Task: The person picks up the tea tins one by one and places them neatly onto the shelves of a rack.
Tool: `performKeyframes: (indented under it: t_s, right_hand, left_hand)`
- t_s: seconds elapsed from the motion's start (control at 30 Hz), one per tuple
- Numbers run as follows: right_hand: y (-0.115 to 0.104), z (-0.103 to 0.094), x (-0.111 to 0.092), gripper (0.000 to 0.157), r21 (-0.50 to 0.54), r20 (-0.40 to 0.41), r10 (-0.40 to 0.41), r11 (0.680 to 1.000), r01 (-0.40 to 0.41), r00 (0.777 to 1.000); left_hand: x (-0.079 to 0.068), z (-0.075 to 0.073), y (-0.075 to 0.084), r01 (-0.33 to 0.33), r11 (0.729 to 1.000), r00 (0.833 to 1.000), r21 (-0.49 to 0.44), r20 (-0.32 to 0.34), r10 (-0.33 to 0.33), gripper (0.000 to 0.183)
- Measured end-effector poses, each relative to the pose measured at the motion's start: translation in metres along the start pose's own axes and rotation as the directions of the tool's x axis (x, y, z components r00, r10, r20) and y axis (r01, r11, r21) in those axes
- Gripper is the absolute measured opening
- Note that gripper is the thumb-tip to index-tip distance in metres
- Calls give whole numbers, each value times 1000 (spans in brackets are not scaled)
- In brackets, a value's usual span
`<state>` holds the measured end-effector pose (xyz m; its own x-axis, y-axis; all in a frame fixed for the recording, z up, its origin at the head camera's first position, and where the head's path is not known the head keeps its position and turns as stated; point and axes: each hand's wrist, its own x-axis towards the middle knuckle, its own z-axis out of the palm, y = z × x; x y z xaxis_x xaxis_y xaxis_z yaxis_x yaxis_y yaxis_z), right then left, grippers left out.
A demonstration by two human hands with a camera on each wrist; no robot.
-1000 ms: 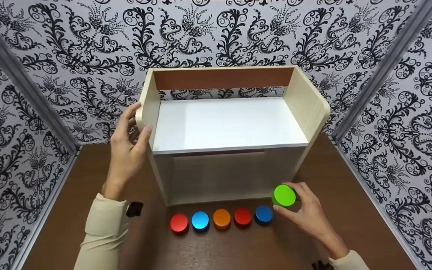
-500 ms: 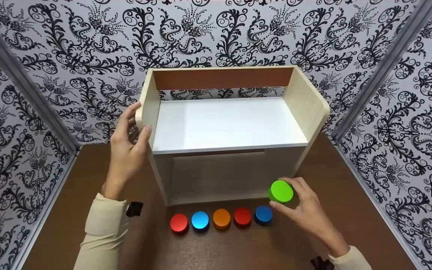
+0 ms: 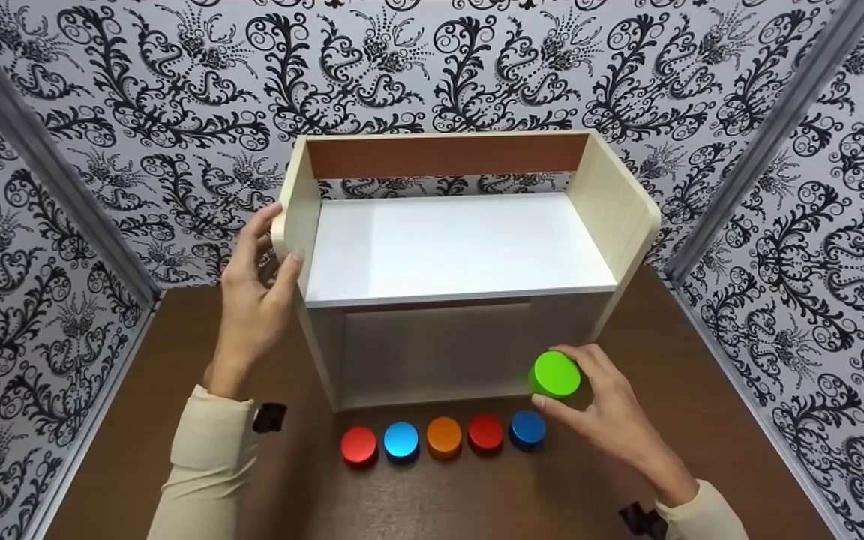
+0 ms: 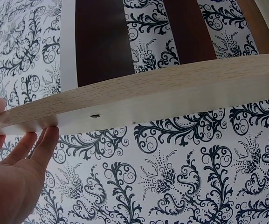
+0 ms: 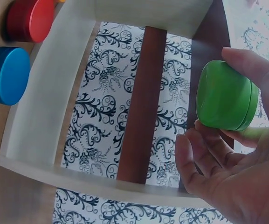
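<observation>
"Black-scrolled wallpaper (image 3: 391,67) all behind you. What does your right grip (image 3: 612,409) have?"

"It holds the green container (image 3: 556,374), thumb on one side and fingers round the other. I have it lifted off the bench (image 3: 432,506), near the lower right front of the shelf unit (image 3: 454,247). I suppose I take it by its round wall because that's the firmest hold, and it leaves the flat top uncovered."

"And your left grip (image 3: 256,300)?"

"Narrowed on the left side panel (image 3: 300,217) at its front edge: thumb on one face, fingertips on the other. I'd judge that it steadies the unit."

"What lies nearest the green one?"

"On the bench, a dark blue container (image 3: 527,428). Leftward from it come a red container (image 3: 485,433), an orange container (image 3: 444,436), a light blue container (image 3: 401,440) and a bright red container (image 3: 358,446), lined up before the unit. That even spacing probably keeps each one easy to pinch."

"Farther out?"

"White board across the unit, pale wooden sides, and a reddish-brown rail (image 3: 447,156) along the back, with wallpaper showing beneath it. My bench is dark brown with a soft sheen. Papered walls stand on three sides, and grey strips (image 3: 766,135) run up the corners."
</observation>
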<state>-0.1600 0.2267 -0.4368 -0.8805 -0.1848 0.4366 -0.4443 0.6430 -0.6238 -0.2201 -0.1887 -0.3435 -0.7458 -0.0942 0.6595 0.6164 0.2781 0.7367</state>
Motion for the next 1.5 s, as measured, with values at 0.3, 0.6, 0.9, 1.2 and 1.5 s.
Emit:
performKeyframes:
  t_s: [0.3,0.6,0.9,1.2,1.5]
  right_hand:
    - [-12,-4,12,61,14,-6,-77,997,77,997]
    - [-31,-8,28,65,57,30,-126,991,125,992]
    - [-49,-10,45,65,75,45,-173,983,170,984]
    - [-66,-17,60,62,114,60,-185,978,177,981]
    - [-78,-21,74,62,122,73,-190,976,181,979]
  left_hand:
    - [0,0,-1,-18,1000,1000,-5,-5,18,53]
    - [0,0,-1,-18,1000,1000,-6,-6,18,53]
    - [0,0,-2,-23,1000,1000,-1,-5,23,53]
    - [0,0,-1,-20,1000,1000,5,-4,20,54]
    - [0,0,-2,-33,999,999,4,-10,33,52]
